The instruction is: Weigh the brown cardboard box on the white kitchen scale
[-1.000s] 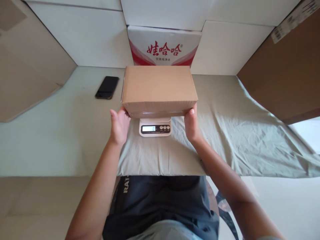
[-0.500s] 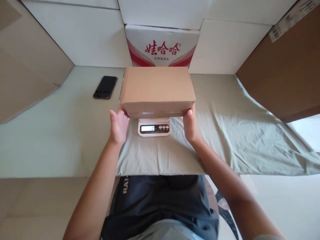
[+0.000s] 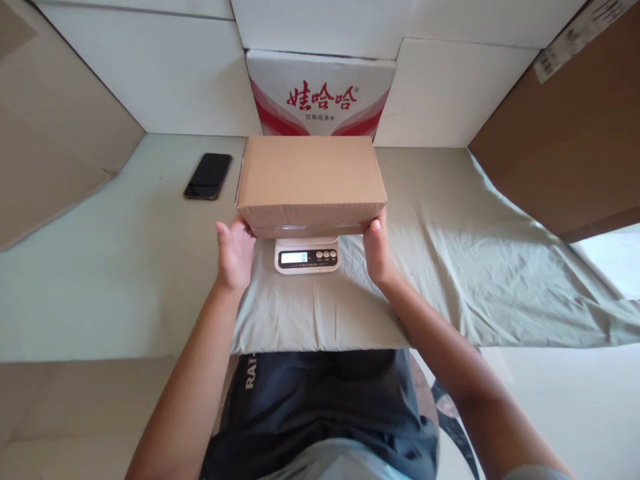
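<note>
While both hands grip its near lower corners, the closed cardboard box (image 3: 310, 180) sits directly over the small white kitchen scale (image 3: 307, 256), and it covers the platform of the scale completely, so I cannot tell if the box rests on it or is held just above. The display of the scale, at its front side toward the person, shows 0. The left hand (image 3: 234, 252) is at the left side of the scale, with the thumb up beside the box corner and the other fingers curled under the box. The right hand (image 3: 377, 250) is at the right side of the scale, its thumb pressed on the box corner and its fingers hidden under the box. The scale stands on a wrinkled grey-green cloth (image 3: 450, 267). A black phone (image 3: 208, 176) lies flat to the far left of the scale, well apart from it. Behind the scale, a white carton with red characters (image 3: 321, 93) stands upright.
</note>
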Motion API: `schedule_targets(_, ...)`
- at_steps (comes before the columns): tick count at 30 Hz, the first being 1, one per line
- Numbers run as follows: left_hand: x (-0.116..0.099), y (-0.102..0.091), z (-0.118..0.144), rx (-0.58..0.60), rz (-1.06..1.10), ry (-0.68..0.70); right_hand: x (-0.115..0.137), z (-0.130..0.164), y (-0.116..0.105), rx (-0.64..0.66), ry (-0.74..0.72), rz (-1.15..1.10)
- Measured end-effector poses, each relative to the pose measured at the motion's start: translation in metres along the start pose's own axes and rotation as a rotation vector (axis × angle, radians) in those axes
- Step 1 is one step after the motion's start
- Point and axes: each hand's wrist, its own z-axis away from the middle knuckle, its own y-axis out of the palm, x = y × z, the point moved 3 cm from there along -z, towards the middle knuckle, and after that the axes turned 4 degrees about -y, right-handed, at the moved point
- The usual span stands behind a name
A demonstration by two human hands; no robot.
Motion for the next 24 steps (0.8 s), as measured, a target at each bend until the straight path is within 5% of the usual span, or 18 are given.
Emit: schedule_targets(24, 0.0048, -0.0018, -0.0044, -0.022, -0.004, -0.042, -0.0034, 0.0001, 0.0022, 0.008, -0.001, -0.039)
